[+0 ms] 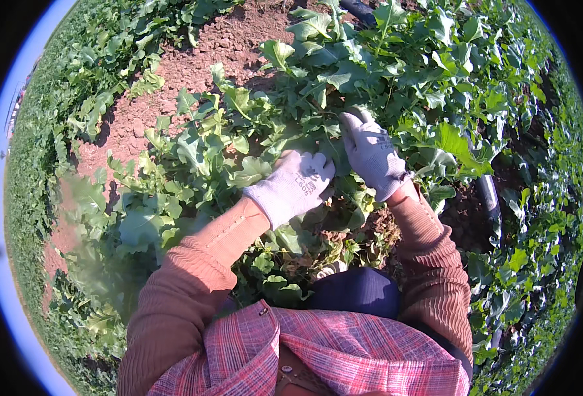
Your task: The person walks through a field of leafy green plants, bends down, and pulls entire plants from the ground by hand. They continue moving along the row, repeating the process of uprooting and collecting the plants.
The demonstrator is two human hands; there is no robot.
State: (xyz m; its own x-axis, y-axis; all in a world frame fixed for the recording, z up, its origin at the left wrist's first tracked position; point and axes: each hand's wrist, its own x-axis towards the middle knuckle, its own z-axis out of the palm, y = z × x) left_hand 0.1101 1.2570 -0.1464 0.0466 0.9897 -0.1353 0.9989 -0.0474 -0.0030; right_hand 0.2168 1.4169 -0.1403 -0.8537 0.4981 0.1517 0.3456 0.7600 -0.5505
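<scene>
Both hands wear pale knit work gloves and reach in among lobed green leafy plants (pixel 197 153). My left hand (pixel 301 183) is low over the leaves at the centre, its back up and its fingers curled; whatever lies under them is hidden. To its right and a little farther off, my right hand (pixel 368 143) points away from me, its fingertips among stems and shaded leaves. Whether it grips a stem cannot be told. Between the hands and my knee (pixel 355 292) are low weeds and dry plant matter (pixel 380 227).
A strip of bare, cloddy reddish soil (pixel 222 44) runs along the upper left. A dark irrigation pipe (pixel 489 198) passes through the plants at the right, and another dark pipe piece (pixel 360 11) shows at the top. Dense leafy rows (pixel 534 277) spread on both sides.
</scene>
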